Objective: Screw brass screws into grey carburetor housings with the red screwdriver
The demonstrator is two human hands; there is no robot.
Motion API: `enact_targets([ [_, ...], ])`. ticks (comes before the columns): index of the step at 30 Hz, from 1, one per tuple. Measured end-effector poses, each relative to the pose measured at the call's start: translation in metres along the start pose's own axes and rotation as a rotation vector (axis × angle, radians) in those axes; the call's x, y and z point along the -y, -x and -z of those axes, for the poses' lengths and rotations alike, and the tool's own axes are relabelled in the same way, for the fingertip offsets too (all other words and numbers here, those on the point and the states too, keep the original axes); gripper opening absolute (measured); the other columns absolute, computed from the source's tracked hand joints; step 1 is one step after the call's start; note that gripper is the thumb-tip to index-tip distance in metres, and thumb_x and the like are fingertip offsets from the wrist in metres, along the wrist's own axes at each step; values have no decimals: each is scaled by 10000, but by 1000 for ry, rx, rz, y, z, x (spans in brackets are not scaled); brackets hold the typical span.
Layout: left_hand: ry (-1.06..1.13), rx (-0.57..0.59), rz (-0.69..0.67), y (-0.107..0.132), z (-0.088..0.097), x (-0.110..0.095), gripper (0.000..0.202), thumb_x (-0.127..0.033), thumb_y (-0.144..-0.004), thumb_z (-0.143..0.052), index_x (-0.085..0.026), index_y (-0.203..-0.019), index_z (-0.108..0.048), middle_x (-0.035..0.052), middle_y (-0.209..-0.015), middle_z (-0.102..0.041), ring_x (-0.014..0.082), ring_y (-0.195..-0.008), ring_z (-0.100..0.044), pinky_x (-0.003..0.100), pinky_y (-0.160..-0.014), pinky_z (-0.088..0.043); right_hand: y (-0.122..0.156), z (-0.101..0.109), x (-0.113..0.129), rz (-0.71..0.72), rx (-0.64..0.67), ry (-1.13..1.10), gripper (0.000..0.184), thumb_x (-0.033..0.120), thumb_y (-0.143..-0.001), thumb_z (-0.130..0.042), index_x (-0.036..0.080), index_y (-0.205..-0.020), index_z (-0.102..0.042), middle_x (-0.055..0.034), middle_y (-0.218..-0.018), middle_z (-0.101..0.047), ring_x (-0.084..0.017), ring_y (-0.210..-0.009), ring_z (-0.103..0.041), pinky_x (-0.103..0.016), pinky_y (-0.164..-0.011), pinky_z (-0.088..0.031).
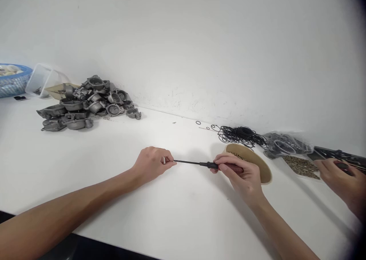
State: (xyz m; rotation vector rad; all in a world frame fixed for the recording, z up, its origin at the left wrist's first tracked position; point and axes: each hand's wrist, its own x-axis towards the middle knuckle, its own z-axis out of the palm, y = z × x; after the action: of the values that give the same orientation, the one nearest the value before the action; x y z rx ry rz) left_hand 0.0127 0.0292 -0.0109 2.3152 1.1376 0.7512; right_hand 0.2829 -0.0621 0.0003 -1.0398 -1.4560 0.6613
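Observation:
My right hand grips a screwdriver by its dark red and black handle. The thin dark shaft lies nearly level and points left. At its tip, my left hand has thumb and forefinger pinched together; whatever sits between them is too small to make out. Behind my right hand stands a tan round container with small brass-coloured pieces in it, partly hidden by the fingers. Both hands are above the white table.
Grey metal housings are heaped at the left, near a clear plastic bin and a blue basket. Black rubber rings lie along the wall. At right, another person's hand is beside a tray of small brass pieces.

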Motion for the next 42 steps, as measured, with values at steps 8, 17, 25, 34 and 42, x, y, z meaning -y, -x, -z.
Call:
enact_targets([
  [8,-32,-42,-150,2,-3,4,137,-193,-847,-703,-215,-714,-728,-50,-653,-700,84,-561,-565,204,-566,-371,-6,12,-22,-280,88,-169,181,350,-877,-761,181,-940,-769,-85,-868,-716,-194,-660,-694,-338,-627,-603],
  [17,26,-69,-247,2,-2,3,141,-196,-864,-686,-218,-738,-747,-46,-674,-714,69,-546,-562,185,-538,-372,-6,6,-23,-328,124,-308,159,308,-864,-769,164,-930,-772,-71,-799,-710,-171,-608,-670,-319,-591,-567],
  [25,46,-113,-307,1,-2,5,140,-179,-869,-679,-206,-744,-734,-49,-665,-709,60,-534,-555,179,-521,-370,0,0,-14,-256,129,-317,123,291,-884,-745,177,-927,-766,-75,-848,-698,-169,-604,-670,-337,-605,-583],
  [34,4,-214,-546,3,-4,4,148,-156,-915,-659,-200,-781,-706,-61,-667,-707,58,-545,-576,178,-489,-375,-6,17,14,20,-61,-78,49,230,-891,-733,208,-913,-770,-84,-896,-655,-190,-641,-658,-351,-558,-580],
  [42,-35,-224,-593,6,-3,2,135,-163,-922,-665,-200,-797,-699,-65,-664,-705,68,-567,-594,191,-503,-395,-4,11,11,0,-15,-81,59,256,-895,-735,201,-897,-754,-85,-833,-643,-208,-700,-652,-336,-540,-573],
])
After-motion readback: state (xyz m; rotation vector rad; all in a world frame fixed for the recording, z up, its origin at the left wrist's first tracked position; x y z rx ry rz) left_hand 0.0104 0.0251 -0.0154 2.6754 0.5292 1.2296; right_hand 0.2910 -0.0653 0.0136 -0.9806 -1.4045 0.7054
